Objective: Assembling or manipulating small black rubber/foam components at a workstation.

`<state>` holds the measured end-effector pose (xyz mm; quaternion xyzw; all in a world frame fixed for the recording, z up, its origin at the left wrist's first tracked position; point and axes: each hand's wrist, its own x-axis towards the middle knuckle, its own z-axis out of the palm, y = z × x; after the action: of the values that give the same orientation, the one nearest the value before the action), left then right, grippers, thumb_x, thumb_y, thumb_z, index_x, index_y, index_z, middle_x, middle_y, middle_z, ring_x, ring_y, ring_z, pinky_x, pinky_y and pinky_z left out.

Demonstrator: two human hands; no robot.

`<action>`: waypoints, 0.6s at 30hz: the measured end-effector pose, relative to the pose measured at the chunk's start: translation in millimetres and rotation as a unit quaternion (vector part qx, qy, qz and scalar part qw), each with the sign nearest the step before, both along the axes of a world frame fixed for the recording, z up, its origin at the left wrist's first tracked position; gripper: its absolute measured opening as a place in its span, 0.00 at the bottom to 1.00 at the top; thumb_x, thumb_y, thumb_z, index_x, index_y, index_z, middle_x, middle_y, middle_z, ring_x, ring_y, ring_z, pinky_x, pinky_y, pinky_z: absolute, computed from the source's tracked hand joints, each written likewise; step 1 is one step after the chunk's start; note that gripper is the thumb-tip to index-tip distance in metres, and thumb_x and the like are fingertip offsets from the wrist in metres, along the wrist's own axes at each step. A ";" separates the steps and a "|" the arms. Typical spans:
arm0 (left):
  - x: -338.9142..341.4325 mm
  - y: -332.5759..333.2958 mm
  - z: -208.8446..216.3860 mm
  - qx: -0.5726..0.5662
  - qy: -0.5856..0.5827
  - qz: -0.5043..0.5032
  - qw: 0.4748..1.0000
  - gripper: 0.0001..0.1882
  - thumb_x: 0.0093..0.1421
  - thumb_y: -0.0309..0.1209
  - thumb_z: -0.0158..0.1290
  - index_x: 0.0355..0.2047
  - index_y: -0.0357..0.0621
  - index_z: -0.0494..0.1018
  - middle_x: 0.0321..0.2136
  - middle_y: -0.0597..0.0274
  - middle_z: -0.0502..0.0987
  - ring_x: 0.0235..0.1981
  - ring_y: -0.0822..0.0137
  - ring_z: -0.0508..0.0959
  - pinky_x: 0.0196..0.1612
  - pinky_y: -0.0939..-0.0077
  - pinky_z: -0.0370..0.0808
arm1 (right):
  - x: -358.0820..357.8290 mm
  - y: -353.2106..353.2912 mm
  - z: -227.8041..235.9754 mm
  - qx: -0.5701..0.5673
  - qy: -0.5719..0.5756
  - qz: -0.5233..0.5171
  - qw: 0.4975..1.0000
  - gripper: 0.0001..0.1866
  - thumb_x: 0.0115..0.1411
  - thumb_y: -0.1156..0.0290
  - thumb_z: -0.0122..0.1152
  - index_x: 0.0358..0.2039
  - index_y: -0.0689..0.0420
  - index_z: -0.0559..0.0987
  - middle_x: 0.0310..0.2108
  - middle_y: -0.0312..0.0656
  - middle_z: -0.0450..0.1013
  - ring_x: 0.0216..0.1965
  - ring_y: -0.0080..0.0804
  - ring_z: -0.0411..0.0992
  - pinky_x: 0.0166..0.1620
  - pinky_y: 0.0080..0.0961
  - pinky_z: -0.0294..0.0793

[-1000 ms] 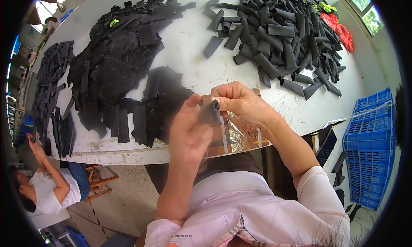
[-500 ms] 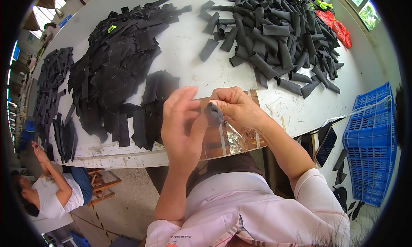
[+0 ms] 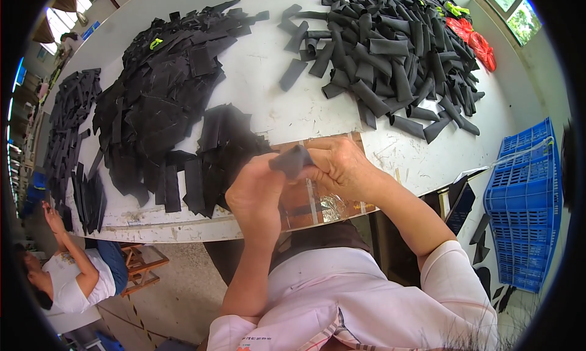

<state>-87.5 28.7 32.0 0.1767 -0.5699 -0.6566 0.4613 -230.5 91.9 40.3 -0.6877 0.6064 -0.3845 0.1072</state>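
A small dark grey piece of fabric [image 3: 292, 160] is gripped between my two hands, over the near edge of the table. My left hand [image 3: 256, 186] pinches its left side, fingers partly hidden behind the piece. My right hand [image 3: 339, 163] has its fingers curled on the right side of it. Beneath the hands lies a brown board with clear tape [image 3: 305, 206]. Just left of my left hand is a stack of flat black fabric pieces [image 3: 223, 134].
A big heap of flat black pieces [image 3: 162, 94] covers the table's left part, with narrow strips [image 3: 68, 116] beyond it. Dark grey fabric tubes [image 3: 390, 55] pile up far right, beside a red plastic bag [image 3: 473, 41]. A blue crate [image 3: 524, 204] stands right; a person [image 3: 76, 265] sits left.
My left hand has come down and closed on the fabric piece, which is now stretched between both hands. Before, only my right hand held it and the left was apart, blurred.
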 end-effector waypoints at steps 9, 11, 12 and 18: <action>-17.7 -10.7 27.5 -0.055 -0.001 -0.131 0.990 0.09 0.51 0.25 0.54 0.32 0.35 0.71 0.32 0.58 0.73 0.33 0.73 0.71 0.38 0.81 0.67 | -2.2 4.7 5.5 -0.012 -0.022 0.007 1.000 0.11 0.51 0.64 0.55 0.23 0.60 0.74 0.20 0.42 0.69 0.23 0.42 0.68 0.24 0.33 0.66; -16.5 -13.5 11.2 -0.046 -0.092 -0.139 0.985 0.08 0.51 0.25 0.53 0.31 0.35 0.71 0.31 0.60 0.73 0.32 0.74 0.71 0.37 0.82 0.67 | 1.2 8.6 -14.5 -0.038 -0.061 0.013 0.997 0.11 0.51 0.64 0.54 0.23 0.60 0.74 0.21 0.43 0.69 0.24 0.42 0.68 0.25 0.33 0.66; -17.5 -16.5 4.5 -0.040 -0.184 -0.146 0.971 0.07 0.51 0.24 0.53 0.31 0.35 0.71 0.30 0.61 0.73 0.31 0.76 0.71 0.35 0.84 0.67 | 6.1 8.3 -25.2 -0.010 -0.078 -0.007 0.997 0.11 0.52 0.64 0.54 0.23 0.60 0.74 0.21 0.44 0.69 0.24 0.42 0.68 0.25 0.33 0.66; -17.7 -11.9 15.2 -0.083 -0.090 -0.119 0.985 0.07 0.49 0.23 0.54 0.30 0.36 0.71 0.26 0.62 0.73 0.26 0.76 0.70 0.31 0.84 0.67 | 3.1 5.8 -28.2 -0.019 -0.115 0.010 0.993 0.11 0.53 0.63 0.53 0.24 0.59 0.73 0.22 0.45 0.68 0.24 0.44 0.68 0.27 0.34 0.67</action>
<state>-105.2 16.8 47.1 0.1271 -0.6781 -0.6389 0.3402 -227.4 97.7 12.1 -0.6469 0.5754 -0.4716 0.1674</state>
